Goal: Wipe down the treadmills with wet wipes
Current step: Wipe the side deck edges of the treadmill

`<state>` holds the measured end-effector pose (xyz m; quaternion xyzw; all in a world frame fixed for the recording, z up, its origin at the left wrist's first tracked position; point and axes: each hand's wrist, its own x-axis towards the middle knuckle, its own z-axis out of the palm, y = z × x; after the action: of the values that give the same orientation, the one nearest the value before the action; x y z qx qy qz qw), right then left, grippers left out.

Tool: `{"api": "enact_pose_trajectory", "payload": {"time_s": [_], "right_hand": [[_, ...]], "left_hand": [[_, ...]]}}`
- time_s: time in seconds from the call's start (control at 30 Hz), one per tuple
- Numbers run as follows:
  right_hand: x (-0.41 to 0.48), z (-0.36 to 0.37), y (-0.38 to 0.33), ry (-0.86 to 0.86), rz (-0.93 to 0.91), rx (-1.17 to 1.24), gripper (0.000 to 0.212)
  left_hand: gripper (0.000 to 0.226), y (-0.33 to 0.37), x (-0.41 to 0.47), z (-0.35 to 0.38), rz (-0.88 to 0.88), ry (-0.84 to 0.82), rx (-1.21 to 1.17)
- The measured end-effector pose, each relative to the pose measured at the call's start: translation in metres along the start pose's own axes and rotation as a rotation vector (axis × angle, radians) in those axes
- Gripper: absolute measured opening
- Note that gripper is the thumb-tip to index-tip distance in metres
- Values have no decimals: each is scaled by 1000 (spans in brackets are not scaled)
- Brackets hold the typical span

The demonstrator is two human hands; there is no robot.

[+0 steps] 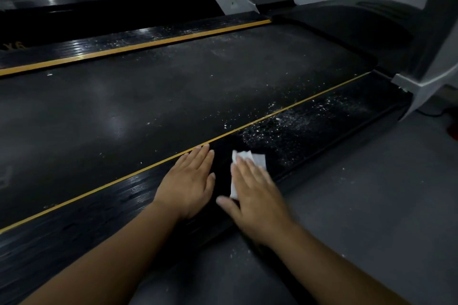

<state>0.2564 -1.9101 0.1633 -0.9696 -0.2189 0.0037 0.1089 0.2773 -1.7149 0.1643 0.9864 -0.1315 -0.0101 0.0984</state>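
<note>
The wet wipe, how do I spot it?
Find the big black treadmill and its near side rail, outside the yellow line. There the wet wipe peeks out from under the right hand; the left hand beside it is bare. It is the only white sheet, unlike the tiny white specks ahead.

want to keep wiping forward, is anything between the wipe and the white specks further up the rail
Nothing visible. The right hand presses the wipe on the side rail; the white specks start just ahead. The left hand rests alongside, out of the path.
</note>
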Motion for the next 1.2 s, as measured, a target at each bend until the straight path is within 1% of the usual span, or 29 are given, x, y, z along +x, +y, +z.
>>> {"api": "enact_pose_trajectory", "payload": {"time_s": [0.07,0.1,0.17,0.23,0.27,0.33,0.4,0.43,0.47,0.53,0.6,0.63,0.7,0.77,0.8,0.83,0.9,0.97,1.0,1.03,1.1,1.17,1.2], "right_hand": [[-15,1,12,15,-39,-29,92],[-13,-3,25,30,5,-34,94],[5,-11,45,61,143,-37,106],[28,-13,40,42,214,-38,110],[33,-12,27,33,202,-18,108],[23,-2,4,21,77,8,99],[2,6,4,7,-53,-4,92],[-3,5,13,8,-74,-12,91],[-1,0,25,10,-46,-16,94],[16,-10,46,38,76,-35,102],[42,-14,47,0,163,-39,103],[49,-15,39,-12,163,-24,103],[44,-12,21,-18,65,-1,100],[21,-5,20,5,-54,7,89],[12,-3,26,30,-71,-4,82],[9,-4,36,60,-51,-13,81],[29,-11,54,39,75,6,89],[64,-13,58,-36,197,-11,79],[78,-13,51,-52,214,-28,74],[83,-13,42,-63,196,-27,72],[71,-12,26,-82,62,1,74],[45,-8,29,-68,-58,-7,87],[42,-9,39,-46,-66,-8,91]], "left_hand": [[91,3,2,-1,0,3,-17],[91,4,3,-1,0,5,-28],[90,6,5,0,-3,11,-33],[90,7,6,0,-6,6,-14],[91,7,7,0,-7,0,-1],[93,7,8,0,-6,-9,14],[92,7,9,0,-2,-2,14],[91,7,9,0,0,-1,12],[91,8,9,-1,0,-2,9],[89,8,9,-1,0,-4,-4],[89,7,10,-1,0,1,-7],[89,7,10,0,1,1,-6],[89,5,10,1,-3,-2,-11],[89,4,13,2,-5,-5,-20],[88,4,14,1,-2,-4,-16],[87,4,15,1,2,1,-6],[86,6,17,1,7,8,4],[85,6,17,1,7,9,-1],[85,6,16,1,8,8,0],[85,6,16,1,9,6,1],[85,6,16,1,10,10,-8],[86,6,17,0,14,9,-14],[86,6,17,-1,15,10,-11]]}}
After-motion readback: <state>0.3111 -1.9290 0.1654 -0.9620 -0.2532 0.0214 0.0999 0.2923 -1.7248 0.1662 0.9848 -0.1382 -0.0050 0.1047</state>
